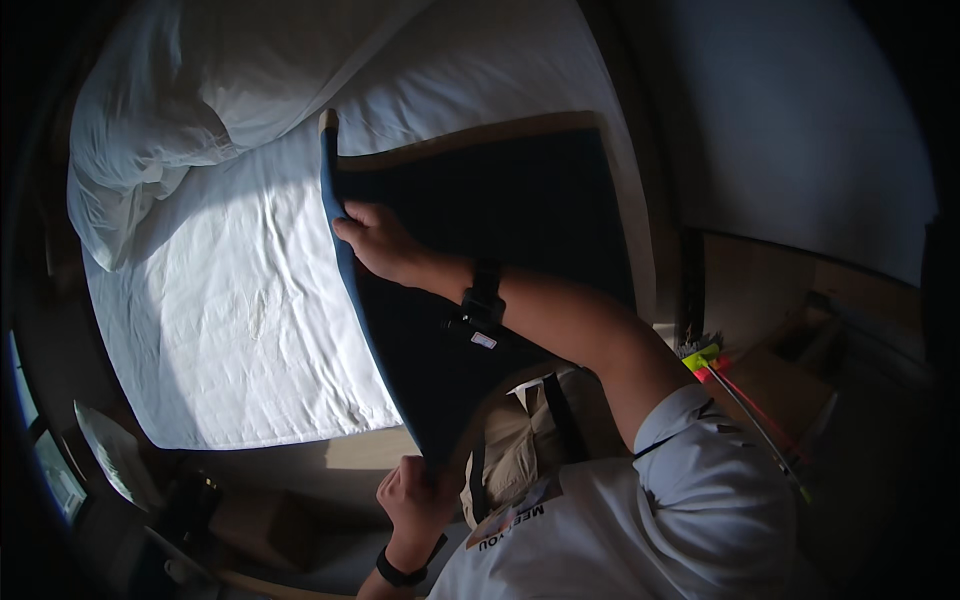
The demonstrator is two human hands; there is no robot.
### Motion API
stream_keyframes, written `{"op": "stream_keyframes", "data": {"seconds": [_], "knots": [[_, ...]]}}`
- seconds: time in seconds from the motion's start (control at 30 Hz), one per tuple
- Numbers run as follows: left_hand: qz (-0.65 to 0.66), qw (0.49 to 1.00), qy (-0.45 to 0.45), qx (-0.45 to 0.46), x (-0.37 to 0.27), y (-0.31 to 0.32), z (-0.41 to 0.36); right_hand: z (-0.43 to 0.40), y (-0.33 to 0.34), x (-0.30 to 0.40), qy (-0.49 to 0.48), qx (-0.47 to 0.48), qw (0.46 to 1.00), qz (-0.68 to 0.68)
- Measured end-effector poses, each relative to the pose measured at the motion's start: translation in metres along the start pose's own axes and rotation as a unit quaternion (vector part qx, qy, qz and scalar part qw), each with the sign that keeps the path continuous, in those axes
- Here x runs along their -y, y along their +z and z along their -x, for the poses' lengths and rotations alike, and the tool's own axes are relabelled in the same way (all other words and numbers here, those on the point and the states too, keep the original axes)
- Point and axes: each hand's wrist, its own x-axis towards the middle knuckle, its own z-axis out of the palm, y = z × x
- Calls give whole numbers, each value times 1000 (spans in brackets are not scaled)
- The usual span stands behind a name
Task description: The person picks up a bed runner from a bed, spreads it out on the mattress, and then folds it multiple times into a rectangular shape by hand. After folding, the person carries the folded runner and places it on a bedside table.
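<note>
A dark blue cloth panel (510,202) with a tan border lies partly over a white-covered mattress (262,315). My right hand (382,240) reaches across it and grips its folded left edge, thumb on top. Near my body, my left hand (416,487) is closed around the panel's lower corner. Between the hands the edge runs taut and slanted. A small label with writing (484,340) shows beside my right forearm. Black bands circle both of my wrists.
A rumpled white duvet (202,82) covers the mattress's far left. On the right, a yellow-green brush head (701,358) with a long handle lies by a cardboard box (780,397). Another brown box (262,525) sits at lower left. Sunlight falls across the mattress; the surroundings are dark.
</note>
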Motion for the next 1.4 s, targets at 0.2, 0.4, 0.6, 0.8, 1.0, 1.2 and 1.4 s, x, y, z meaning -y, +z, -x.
{"op": "stream_keyframes", "data": {"seconds": [0.2, 0.4, 0.6, 0.8, 1.0, 1.2, 1.4], "knots": [[54, 981, 126, 140, -33, 54, -39, 3, -77, -1, 64, 37, 997, -11], [103, 930, 217, 277, -94, 164, -73, 37, -195, -2, 23, -20, 999, -17], [89, 898, 260, 344, -134, 290, -91, 79, -310, -32, 7, -74, 996, 53], [10, 883, 183, 433, -139, 357, -106, 96, -384, -108, 95, -182, 978, 24], [3, 906, 328, 266, -160, 324, -195, 157, -399, -126, 174, -149, 964, 137], [-256, 777, 567, 94, -195, 321, -372, 245, -336, -166, 117, -273, 921, 253], [-365, 694, 617, 65, -208, 337, -407, 281, -314, -178, 172, -336, 870, 319]]}}
